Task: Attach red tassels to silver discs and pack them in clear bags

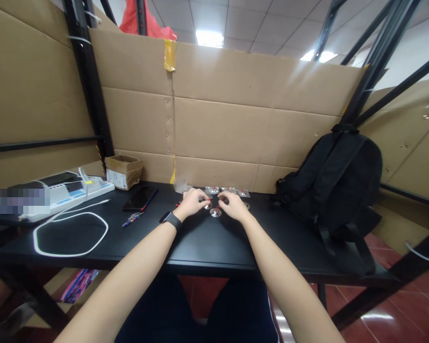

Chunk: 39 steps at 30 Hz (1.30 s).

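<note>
L hand (pixel 191 202) & R hand (pixel 233 206) apart, both curled nr. shiny metal disc (pixel 215 213) betw. them, exact grip unclear, blk. worktop (pixel 209 250), bagged discs (pixel 242 193) behind, backpack (pixel 348 176) far R

The scene is evenly lit from above, with a glowing white rectangular ceiling panel (pixel 209 38) burned out to blank white and a second bright ceiling light (pixel 319 55) partly covered at upper right. Pale streaks of glare spread below that one across the brown corrugated cardboard wall (pixel 221 124). The glossy red floor tiles (pixel 396 297) carry white reflections; the flat black bench (pixel 207 245) shows a faint sheen. Detail sinks into darkness on the black fabric backpack (pixel 350 176). Wide-angle stretching tilts the black metal posts (pixel 87 81). The lower left corner is blurred, and coarse pixelation masks a left-edge patch.
</note>
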Each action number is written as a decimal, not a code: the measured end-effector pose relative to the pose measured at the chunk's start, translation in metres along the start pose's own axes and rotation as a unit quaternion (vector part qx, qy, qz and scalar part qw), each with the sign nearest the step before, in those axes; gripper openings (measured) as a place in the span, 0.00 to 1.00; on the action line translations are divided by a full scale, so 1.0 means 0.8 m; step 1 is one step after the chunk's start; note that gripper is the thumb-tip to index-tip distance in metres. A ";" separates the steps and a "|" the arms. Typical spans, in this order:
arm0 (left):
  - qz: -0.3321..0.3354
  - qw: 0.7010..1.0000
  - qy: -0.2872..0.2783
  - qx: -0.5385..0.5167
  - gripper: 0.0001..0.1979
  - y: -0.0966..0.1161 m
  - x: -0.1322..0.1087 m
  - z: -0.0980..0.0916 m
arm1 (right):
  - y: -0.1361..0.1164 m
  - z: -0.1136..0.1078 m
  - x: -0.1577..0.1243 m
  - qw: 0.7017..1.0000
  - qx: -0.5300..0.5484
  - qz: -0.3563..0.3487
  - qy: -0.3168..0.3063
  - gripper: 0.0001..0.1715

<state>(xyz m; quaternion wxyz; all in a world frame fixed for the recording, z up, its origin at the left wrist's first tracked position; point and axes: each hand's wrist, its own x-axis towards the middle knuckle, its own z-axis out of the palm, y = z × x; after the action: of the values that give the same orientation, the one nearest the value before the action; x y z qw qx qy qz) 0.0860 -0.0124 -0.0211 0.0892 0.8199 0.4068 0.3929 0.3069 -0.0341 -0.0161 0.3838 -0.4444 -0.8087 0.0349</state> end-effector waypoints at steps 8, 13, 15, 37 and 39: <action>0.006 0.997 -0.036 0.065 0.08 -0.014 -0.004 0.012 | 0.008 0.006 -0.009 0.994 -0.057 -0.014 -0.092 0.04; 0.016 0.995 -0.025 0.093 0.10 -0.010 -0.004 0.010 | 0.005 0.008 -0.008 0.989 -0.121 0.013 -0.085 0.04; 0.014 0.995 -0.023 0.098 0.09 -0.009 -0.004 0.008 | 0.007 0.006 -0.008 0.987 -0.136 0.027 -0.082 0.07; -0.133 0.961 0.106 -0.220 0.15 0.000 0.012 0.026 | -0.010 0.024 0.010 0.946 0.280 0.143 0.075 0.18; -0.121 0.955 0.100 -0.253 0.15 -0.001 0.013 0.031 | -0.011 0.027 0.010 0.946 0.281 0.139 0.083 0.18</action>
<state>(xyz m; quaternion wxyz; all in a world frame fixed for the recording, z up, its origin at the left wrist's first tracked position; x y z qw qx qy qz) 0.1069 0.0003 -0.0321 0.2991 0.6714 0.3976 0.5492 0.2844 -0.0271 -0.0229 0.5499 -0.4275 -0.6619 0.2769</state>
